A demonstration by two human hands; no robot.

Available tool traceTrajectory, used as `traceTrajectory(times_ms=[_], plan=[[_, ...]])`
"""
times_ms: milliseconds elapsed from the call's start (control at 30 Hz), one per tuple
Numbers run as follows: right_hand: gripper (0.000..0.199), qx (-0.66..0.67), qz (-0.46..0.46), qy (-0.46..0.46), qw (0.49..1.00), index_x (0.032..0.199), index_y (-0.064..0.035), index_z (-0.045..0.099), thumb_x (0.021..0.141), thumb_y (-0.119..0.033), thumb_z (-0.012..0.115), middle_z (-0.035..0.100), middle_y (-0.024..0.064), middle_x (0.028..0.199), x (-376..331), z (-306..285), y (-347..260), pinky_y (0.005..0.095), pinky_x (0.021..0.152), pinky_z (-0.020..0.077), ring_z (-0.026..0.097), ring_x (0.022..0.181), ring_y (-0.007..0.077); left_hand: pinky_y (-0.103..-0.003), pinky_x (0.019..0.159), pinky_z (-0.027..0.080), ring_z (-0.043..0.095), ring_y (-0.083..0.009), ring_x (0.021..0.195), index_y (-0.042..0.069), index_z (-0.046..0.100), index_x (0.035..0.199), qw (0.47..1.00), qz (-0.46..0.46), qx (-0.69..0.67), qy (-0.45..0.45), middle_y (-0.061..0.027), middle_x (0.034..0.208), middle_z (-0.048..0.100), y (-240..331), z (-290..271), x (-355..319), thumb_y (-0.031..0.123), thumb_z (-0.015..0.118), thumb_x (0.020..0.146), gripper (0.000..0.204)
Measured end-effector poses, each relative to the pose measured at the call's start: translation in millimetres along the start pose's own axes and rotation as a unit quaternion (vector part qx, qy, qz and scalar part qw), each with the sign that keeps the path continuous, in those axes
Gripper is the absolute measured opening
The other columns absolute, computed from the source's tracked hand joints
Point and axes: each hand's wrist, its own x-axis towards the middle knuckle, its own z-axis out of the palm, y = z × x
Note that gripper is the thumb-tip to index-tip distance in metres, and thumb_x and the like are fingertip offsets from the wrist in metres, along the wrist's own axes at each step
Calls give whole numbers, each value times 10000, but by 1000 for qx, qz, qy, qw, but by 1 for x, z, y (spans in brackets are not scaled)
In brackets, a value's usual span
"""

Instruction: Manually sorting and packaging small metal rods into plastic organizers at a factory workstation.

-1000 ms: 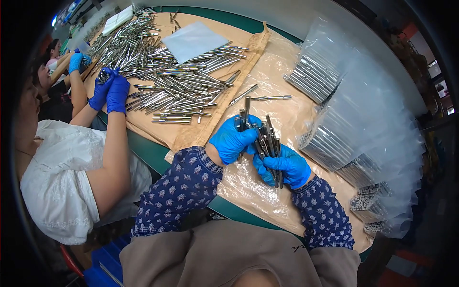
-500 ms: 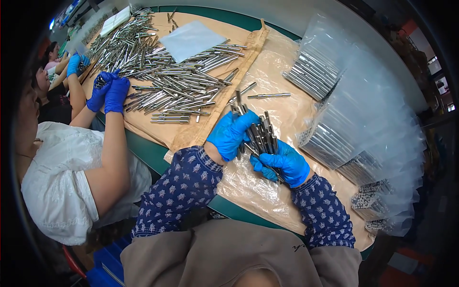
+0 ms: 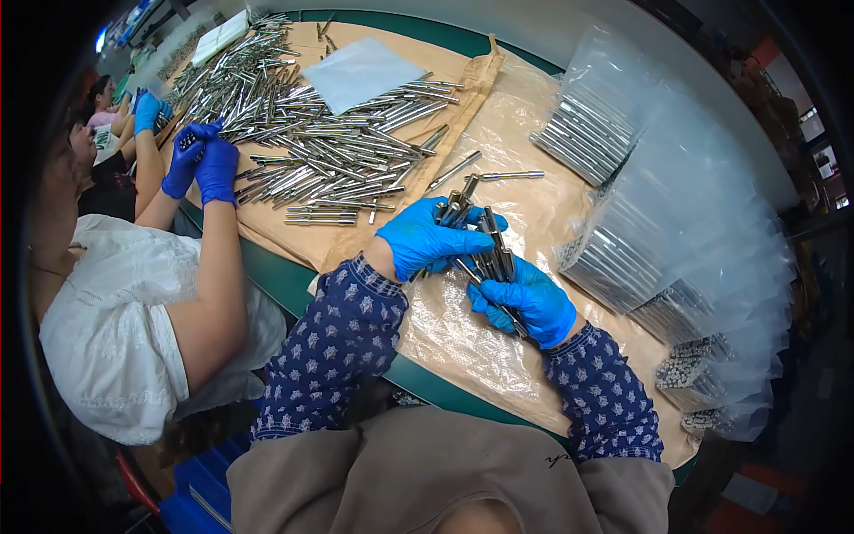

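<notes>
Slim silver metal rods [image 3: 495, 260] are sitting in both hands in the head view, the only angle here. The blue-gloved right hand [image 3: 540, 305] is gripping a bundle low down, its long axis slanting up and leftward, so the upper ends are poking out toward the left side. The blue-gloved left hand [image 3: 427, 238] is curling narrow around a smaller cluster, those ends sticking up past the thumb and leaning a bit right. So the bigger bundle is lying just right of the left fingers, nearly meeting them; can't tell if they're actually touching. Two loose single rods [image 3: 514, 175] are lying just beyond the left hand, one sideways, one slanting. Underneath, a shiny tan plastic sheet [image 3: 463, 343] is covering the green desk [image 3: 436, 379]. Clear plastic bags of rods [image 3: 583, 138] are lining the right side, and a big messy silver pile [image 3: 347, 160] is spreading out left, near a co-worker's purple-blue gloved hands [image 3: 200, 165].
</notes>
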Motion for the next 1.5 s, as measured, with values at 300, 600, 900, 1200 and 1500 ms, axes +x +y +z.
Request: traceTrajectory(times_ms=[300, 600, 900, 1200, 1500], plan=[[300, -23, 17, 4, 1000, 1121, -3, 518, 877, -161, 592, 636, 68, 809, 0, -3, -2, 186, 480, 450, 564, 574, 87, -178, 426, 384, 532, -66, 500, 27, 666, 966, 997, 27, -65, 23, -23, 660, 623, -3, -5, 0, 129, 718, 761, 235], [269, -37, 13, -1, 999, 1083, -9, 536, 886, -187, 581, 623, 62, 812, 0, -1, -5, 195, 503, 438, 546, 591, 82, -169, 356, 320, 461, -55, 429, 12, 642, 994, 996, 35, -28, 77, -32, 669, 622, -3, 1, -1, 104, 679, 782, 234], [400, -41, 22, -27, 999, 1238, -15, 471, 892, -191, 567, 614, 56, 820, 0, 2, -4, 183, 483, 414, 513, 556, 66, -228, 441, 403, 513, -120, 512, 73, 559, 756, 940, 180, -262, 126, -13, 607, 514, -11, -20, 15, 220, 598, 864, 187], [421, 0, -34, 73, 997, 1269, -8, 445, 884, -135, 560, 621, 69, 808, 3, 6, -10, 187, 467, 456, 573, 567, 96, -197, 440, 348, 429, -61, 484, 32, 615, 1011, 988, 86, -129, 27, 33, 600, 506, 1, -24, 5, 133, 617, 845, 194], [421, -16, -22, 43, 999, 1260, 1, 441, 887, -155, 559, 609, 66, 811, 5, 5, -8, 185, 446, 413, 525, 523, 85, -216, 433, 352, 418, -77, 458, -9, 645, 935, 987, 101, -82, 98, 1, 609, 523, 1, -22, 7, 135, 655, 813, 189]])
